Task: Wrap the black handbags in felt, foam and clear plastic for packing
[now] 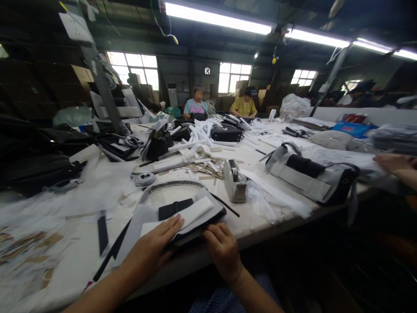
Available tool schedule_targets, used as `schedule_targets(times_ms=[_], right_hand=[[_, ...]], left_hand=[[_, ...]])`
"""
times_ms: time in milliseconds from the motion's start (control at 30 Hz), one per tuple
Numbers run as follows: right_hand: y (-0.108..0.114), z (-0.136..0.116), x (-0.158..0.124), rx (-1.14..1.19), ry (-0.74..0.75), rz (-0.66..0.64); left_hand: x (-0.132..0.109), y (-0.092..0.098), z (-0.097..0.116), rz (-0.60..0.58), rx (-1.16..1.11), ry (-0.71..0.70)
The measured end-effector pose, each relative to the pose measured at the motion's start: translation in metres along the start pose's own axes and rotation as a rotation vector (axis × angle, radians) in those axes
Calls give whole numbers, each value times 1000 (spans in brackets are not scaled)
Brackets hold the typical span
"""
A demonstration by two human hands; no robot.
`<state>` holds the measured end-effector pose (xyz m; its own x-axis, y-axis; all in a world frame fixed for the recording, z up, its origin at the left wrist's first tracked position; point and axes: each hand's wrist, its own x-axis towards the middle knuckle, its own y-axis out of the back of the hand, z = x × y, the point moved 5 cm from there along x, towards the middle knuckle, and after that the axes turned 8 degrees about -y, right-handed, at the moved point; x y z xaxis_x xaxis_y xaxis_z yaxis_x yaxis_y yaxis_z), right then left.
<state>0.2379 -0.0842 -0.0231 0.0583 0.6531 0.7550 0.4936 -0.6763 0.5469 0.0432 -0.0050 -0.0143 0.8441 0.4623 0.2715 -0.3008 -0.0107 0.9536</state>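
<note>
Near desk [81,261] edge: black bag [195,224] lying flat, white paper [192,213] wrapped partway over, left hand [153,250] fingers spread pressing it, right hand [223,248] fingers curled gripping bag's rim, tape dispenser [235,180] just beyond, untouched.

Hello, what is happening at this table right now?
A person sits at a long work table with both hands on a flat black bag piece wrapped partly in white paper. The left hand lies flat on the paper, and the right hand grips the near edge. A tape dispenser stands just behind, and a black handbag in grey wrapping lies to the right. Two other people sit at the far end.
</note>
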Motion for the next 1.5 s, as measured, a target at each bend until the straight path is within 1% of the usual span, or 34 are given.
schedule_targets(times_ms=[67, 133, 200, 267, 333, 400, 500, 567, 667, 767, 867, 933, 1000, 1067, 1133, 1233, 1300, 1367, 1500], right_hand=[[9, -7, 2, 12, 73, -46], [20, -15, 10, -13, 203, -90], [26, -19, 23, -95, 338, -157], [22, -16, 36, -181, 432, -243], [13, -6, 43, -205, 475, -313], [3, 4, 41, -187, 469, -328], [-6, 15, 28, -184, 412, -262], [-8, 17, 19, -206, 387, -227], [-10, 16, 12, -240, 396, -238], [-11, 17, 11, -298, 417, -276], [-10, 16, 13, -341, 461, -318], [-9, 14, 15, -349, 502, -332], [-9, 10, 17, -362, 533, -333], [-13, 7, 17, -380, 548, -334], [-20, 7, 17, -393, 546, -333], [-26, 8, 19, -371, 557, -294], [-26, 9, 23, -339, 589, -277], [-24, 8, 30, -324, 621, -319], [-20, 1, 53, -352, 629, -508]], left_hand=[[-1, -3, 5, 35, 84, -43], [-1, -6, 10, 62, 163, -80], [0, -6, 14, 79, 228, -103], [1, -7, 16, 84, 280, -117], [1, -8, 17, 83, 323, -132], [0, -13, 15, 87, 360, -144], [-3, -24, 11, 131, 426, -132], [-3, -31, 11, 147, 480, -127], [0, -35, 19, 132, 580, -86], [3, -31, 30, 116, 613, -3], [2, -27, 37, 113, 560, 16], [0, -25, 35, 122, 525, 41], [-1, -24, 32, 129, 501, 37], [0, -24, 28, 127, 482, 12], [1, -24, 25, 112, 454, 17], [4, -22, 24, 98, 412, 37], [5, -18, 26, 106, 398, 46], [7, -13, 30, 113, 390, 53], [13, -2, 37, 125, 361, 95]])
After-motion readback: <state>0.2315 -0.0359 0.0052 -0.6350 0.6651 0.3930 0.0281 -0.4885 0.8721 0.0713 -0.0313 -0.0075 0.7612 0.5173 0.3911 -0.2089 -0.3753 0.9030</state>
